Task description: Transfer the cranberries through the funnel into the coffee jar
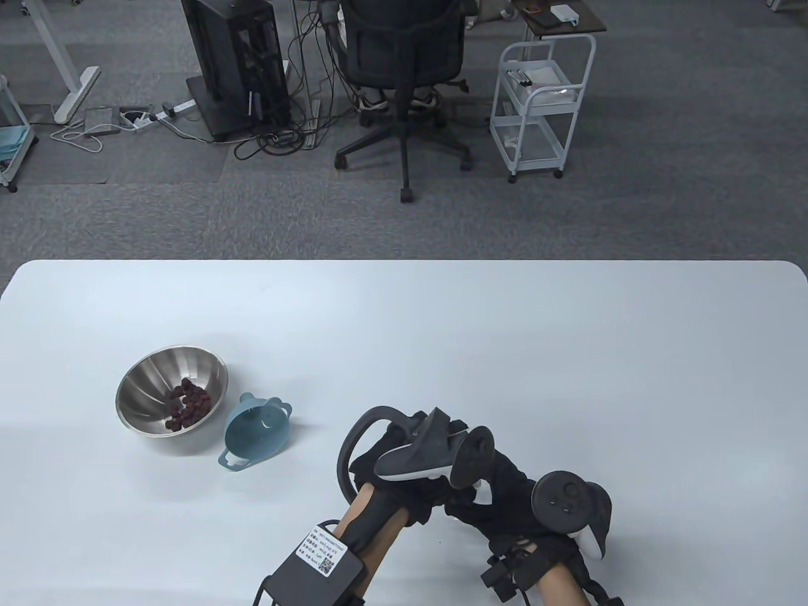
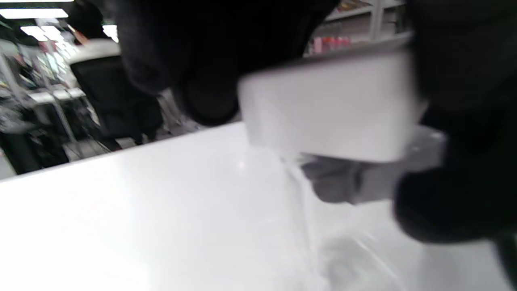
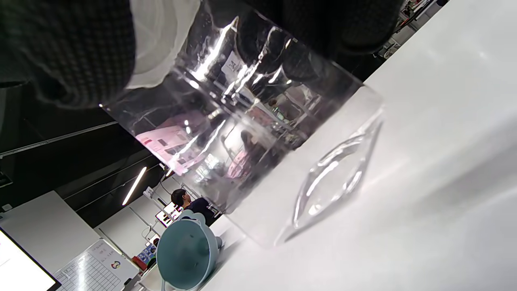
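A steel bowl (image 1: 144, 386) at the table's left holds dark red cranberries (image 1: 188, 404). A blue funnel (image 1: 257, 432) lies on its side just right of it and also shows in the right wrist view (image 3: 185, 254). My two hands meet at the near middle and hide the jar in the table view. My right hand (image 1: 505, 505) grips the clear coffee jar (image 3: 250, 133), whose base sits at the table surface. My left hand (image 1: 429, 499) grips the jar's white lid (image 2: 331, 109) from above; the lid also shows in the right wrist view (image 3: 161, 40).
The white table (image 1: 442, 328) stretches wide behind and to the right of my hands. Beyond its far edge are an office chair (image 1: 404, 76), a computer tower (image 1: 233, 63) and a white cart (image 1: 543, 95) on the floor.
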Demonstrator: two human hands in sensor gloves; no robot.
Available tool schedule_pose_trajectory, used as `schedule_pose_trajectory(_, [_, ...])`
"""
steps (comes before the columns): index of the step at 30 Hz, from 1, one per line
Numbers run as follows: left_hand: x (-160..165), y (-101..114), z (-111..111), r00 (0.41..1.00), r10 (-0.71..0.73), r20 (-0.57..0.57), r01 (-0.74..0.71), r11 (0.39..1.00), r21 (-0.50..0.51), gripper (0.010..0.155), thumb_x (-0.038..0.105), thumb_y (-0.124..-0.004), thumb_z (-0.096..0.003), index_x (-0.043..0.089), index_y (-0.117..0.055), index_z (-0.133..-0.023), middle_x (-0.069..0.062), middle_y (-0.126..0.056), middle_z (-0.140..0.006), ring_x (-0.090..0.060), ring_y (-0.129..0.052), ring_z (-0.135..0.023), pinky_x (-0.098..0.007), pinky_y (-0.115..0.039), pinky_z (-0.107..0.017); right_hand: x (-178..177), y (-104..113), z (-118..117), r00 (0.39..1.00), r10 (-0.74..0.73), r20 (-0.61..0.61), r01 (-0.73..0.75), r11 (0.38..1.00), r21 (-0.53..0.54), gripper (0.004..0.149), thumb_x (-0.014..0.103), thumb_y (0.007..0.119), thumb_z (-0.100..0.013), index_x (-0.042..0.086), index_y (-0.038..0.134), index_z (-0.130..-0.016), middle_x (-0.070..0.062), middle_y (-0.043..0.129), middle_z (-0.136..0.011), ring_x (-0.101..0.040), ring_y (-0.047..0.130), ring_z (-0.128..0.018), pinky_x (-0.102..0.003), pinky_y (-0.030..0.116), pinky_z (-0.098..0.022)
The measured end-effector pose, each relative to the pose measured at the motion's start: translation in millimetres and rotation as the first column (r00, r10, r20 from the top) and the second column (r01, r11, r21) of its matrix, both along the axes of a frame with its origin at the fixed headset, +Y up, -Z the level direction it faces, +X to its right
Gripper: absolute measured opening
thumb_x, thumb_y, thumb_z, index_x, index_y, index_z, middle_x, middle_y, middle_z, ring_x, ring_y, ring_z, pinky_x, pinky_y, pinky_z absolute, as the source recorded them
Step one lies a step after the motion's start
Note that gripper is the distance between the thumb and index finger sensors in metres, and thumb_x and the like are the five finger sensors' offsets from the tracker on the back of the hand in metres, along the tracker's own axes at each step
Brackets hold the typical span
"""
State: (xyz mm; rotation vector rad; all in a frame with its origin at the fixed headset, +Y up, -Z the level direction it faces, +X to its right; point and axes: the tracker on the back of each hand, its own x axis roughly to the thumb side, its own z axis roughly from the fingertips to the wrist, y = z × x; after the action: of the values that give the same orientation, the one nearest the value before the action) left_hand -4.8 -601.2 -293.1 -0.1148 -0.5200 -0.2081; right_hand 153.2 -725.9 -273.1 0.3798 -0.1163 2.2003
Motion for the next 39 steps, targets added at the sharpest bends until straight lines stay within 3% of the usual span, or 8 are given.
schedule_pose_trajectory(8, [10.7, -2.7, 1.7, 0.995, -0.037, -0.097, 0.051, 0.988, 0.143, 0.099, 0.086, -0.052, -0.0326, 0.015, -0.084, -0.093, -0.007, -0.100, -0.063, -0.021, -0.105, -0.033, -0.032, -0.087, -0.033, 1.8, -1.1, -0.3, 1.000, -0.009, 0.018, 0.009, 1.000, -0.015, 0.092, 0.058, 0.094, -0.034, 0.010, 0.052, -0.100, -0.013, 0.075, -0.100, -0.038, 0.084, -0.086, -0.051, 0.071, -0.062])
schedule_pose_trajectory(11, [5.8, 0.1, 3.0, 0.997, -0.022, -0.070, 0.028, 0.996, 0.085, 0.100, 0.085, -0.053, -0.0341, 0.018, -0.068, -0.107, -0.004, -0.095, -0.081, -0.025, -0.104, -0.053, -0.035, -0.086, -0.047, 2.0, -0.8, -0.3, 1.000, -0.008, 0.022, 0.008, 1.000, -0.013, 0.092, 0.058, 0.094, -0.034, 0.010, 0.052, -0.100, -0.013, 0.074, -0.100, -0.038, 0.084, -0.086, -0.050, 0.071, -0.062])
schedule_pose_trajectory(15, [-4.4, 4.4, 3.7, 1.000, 0.022, -0.012, -0.021, 0.999, 0.034, 0.103, 0.081, -0.060, -0.0353, 0.024, -0.033, -0.117, -0.008, -0.056, -0.118, -0.035, -0.083, -0.095, -0.048, -0.073, -0.070, 2.5, -1.3, -0.5, 1.000, -0.014, 0.021, 0.015, 1.000, -0.016, 0.092, 0.058, 0.094, -0.034, 0.010, 0.051, -0.100, -0.013, 0.074, -0.100, -0.038, 0.084, -0.086, -0.051, 0.071, -0.062])
schedule_pose_trajectory(18, [-10.3, 1.4, 0.7, 0.975, 0.146, 0.166, -0.117, 0.978, -0.172, 0.101, 0.070, -0.073, -0.0374, 0.029, -0.022, -0.114, -0.007, -0.026, -0.124, -0.049, -0.049, -0.115, -0.060, -0.056, -0.079, 1.7, -1.8, -1.0, 1.000, -0.009, 0.013, 0.009, 1.000, -0.020, 0.092, 0.058, 0.094, -0.034, 0.010, 0.051, -0.100, -0.013, 0.074, -0.100, -0.038, 0.084, -0.086, -0.051, 0.071, -0.062])
schedule_pose_trajectory(22, [-10.5, -4.9, 0.3, 0.970, 0.156, 0.185, -0.097, 0.951, -0.294, 0.103, 0.060, -0.088, -0.0344, 0.036, -0.025, -0.112, -0.004, -0.015, -0.123, -0.047, -0.028, -0.117, -0.062, -0.043, -0.082, 2.2, -1.8, -1.4, 1.000, -0.021, 0.005, 0.021, 0.999, -0.024, 0.093, 0.057, 0.094, -0.033, 0.010, 0.051, -0.100, -0.013, 0.074, -0.100, -0.038, 0.084, -0.086, -0.051, 0.071, -0.062])
schedule_pose_trajectory(26, [-6.2, -10.7, -1.2, 0.976, 0.116, 0.187, -0.050, 0.943, -0.328, 0.099, 0.052, -0.093, -0.0352, 0.035, -0.032, -0.111, -0.002, -0.028, -0.123, -0.040, -0.041, -0.117, -0.057, -0.049, -0.081, 0.8, -1.3, -1.3, 0.999, -0.041, -0.019, 0.040, 0.999, -0.022, 0.092, 0.057, 0.095, -0.033, 0.010, 0.052, -0.100, -0.013, 0.074, -0.100, -0.038, 0.084, -0.086, -0.051, 0.071, -0.062])
schedule_pose_trajectory(29, [-3.7, -9.2, -1.3, 0.978, 0.094, 0.187, -0.050, 0.972, -0.229, 0.090, 0.046, -0.095, -0.0357, 0.033, -0.045, -0.110, -0.001, -0.052, -0.120, -0.038, -0.065, -0.111, -0.051, -0.062, -0.077, -3.0, -1.2, 0.1, 0.999, 0.021, -0.029, -0.021, 1.000, -0.013, 0.092, 0.056, 0.095, -0.033, 0.010, 0.051, -0.100, -0.013, 0.074, -0.101, -0.039, 0.083, -0.087, -0.051, 0.071, -0.062])
schedule_pose_trajectory(39, [-6.1, -6.1, 0.5, 0.992, 0.090, 0.084, -0.096, 0.993, 0.064, 0.090, 0.079, -0.071, -0.0365, 0.019, -0.071, -0.104, -0.011, -0.090, -0.090, -0.027, -0.100, -0.063, -0.038, -0.081, -0.051, -3.4, 2.2, 0.6, 1.000, 0.017, 0.002, -0.017, 1.000, 0.017, 0.093, 0.057, 0.094, -0.034, 0.010, 0.050, -0.101, -0.012, 0.073, -0.102, -0.038, 0.083, -0.087, -0.050, 0.071, -0.062])
